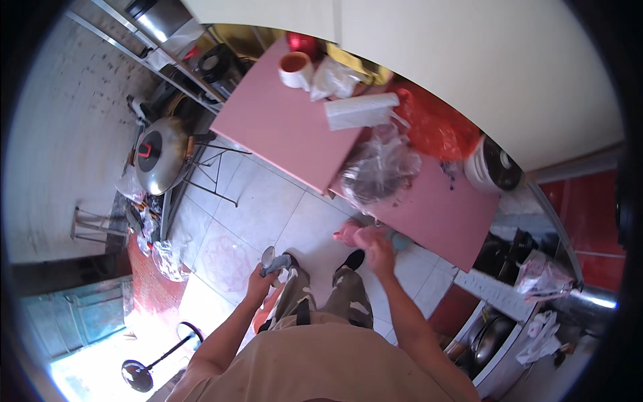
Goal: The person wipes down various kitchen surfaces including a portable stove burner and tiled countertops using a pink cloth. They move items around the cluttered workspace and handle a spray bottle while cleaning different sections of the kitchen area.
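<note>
My left hand (262,282) is closed around a shiny metal spoon-like utensil (269,257), its rounded end upward. A grey-blue cloth-like piece (279,264) lies against it at the same hand. My right hand (380,256) reaches forward below the front edge of the pink tabletop (432,213). At its fingers is a soft-looking pink item (348,233), with a teal item (398,240) just to the right. Blur hides whether the fingers grip the pink item. Over that edge bulges a clear plastic bag (379,168) covering something dark and round.
A lidded wok (162,157) stands on the left. A white roll (360,110), a cup (295,70) and a red plastic bag (434,125) rest on the pink surfaces, near a rice cooker (492,165). Pans (491,339) sit in a lower-right rack. My feet stand on floor tiles (289,201).
</note>
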The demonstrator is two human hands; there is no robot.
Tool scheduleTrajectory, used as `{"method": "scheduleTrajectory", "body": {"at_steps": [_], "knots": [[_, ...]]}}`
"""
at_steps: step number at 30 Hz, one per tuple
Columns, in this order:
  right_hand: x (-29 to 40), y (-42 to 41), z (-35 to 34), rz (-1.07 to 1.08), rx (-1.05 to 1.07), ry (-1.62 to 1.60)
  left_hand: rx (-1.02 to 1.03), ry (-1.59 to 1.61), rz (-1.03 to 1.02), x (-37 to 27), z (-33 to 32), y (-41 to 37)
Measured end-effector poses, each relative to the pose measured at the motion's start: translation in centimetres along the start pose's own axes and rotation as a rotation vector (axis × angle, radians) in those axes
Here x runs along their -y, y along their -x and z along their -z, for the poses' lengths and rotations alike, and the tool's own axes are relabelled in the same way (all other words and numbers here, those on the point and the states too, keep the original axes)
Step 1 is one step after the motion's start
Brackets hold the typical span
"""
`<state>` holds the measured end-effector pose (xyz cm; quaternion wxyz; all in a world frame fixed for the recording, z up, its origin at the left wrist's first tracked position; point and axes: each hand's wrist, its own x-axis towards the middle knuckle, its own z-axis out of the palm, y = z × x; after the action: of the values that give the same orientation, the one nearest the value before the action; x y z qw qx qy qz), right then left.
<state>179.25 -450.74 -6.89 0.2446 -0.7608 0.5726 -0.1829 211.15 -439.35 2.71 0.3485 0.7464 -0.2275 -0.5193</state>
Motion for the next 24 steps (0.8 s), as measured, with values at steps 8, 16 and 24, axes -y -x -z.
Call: {"method": "scheduleTrajectory", "body": {"at_steps": [8, 16, 24], "knots": [[18.2, -15.4, 3.9, 0.292, -0.25, 0.047, -0.161, 0.137, 0.024, 2.0, 10.9, 0.4], [22.2, -21.7, -3.0, 0.527, -0.063, 0.72, -0.412, 0.338, 0.149, 4.5, 21.0, 1.8], [28.8, -29.2, -8.8, 0.675, -0.057, 0.775, -0.552, 0.48, 0.234, 6.7, 21.8, 2.3]]}}
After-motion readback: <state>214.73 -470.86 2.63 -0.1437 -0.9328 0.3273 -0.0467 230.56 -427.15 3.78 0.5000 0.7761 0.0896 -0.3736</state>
